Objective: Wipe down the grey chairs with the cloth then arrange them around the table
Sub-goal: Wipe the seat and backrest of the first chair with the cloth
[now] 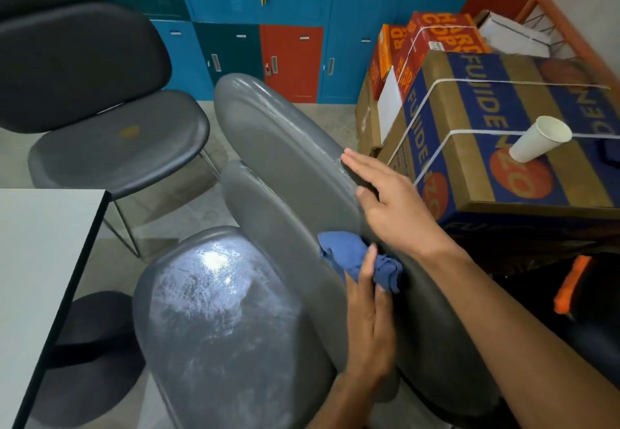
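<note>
On the left we've got the white table with one grey chair already parked by its corner, probably waiting its turn. In the middle our left hand has the blue cloth bunched up against the nearest chair's backrest for scrubbing. Our right hand lies flat, fingers straight, on the rear backrest, likely steadying it.

A paper cup stands on tied cardboard boxes beside coloured lockers.

The table lies left of the stacked chairs, boxes right, lockers behind.
</note>
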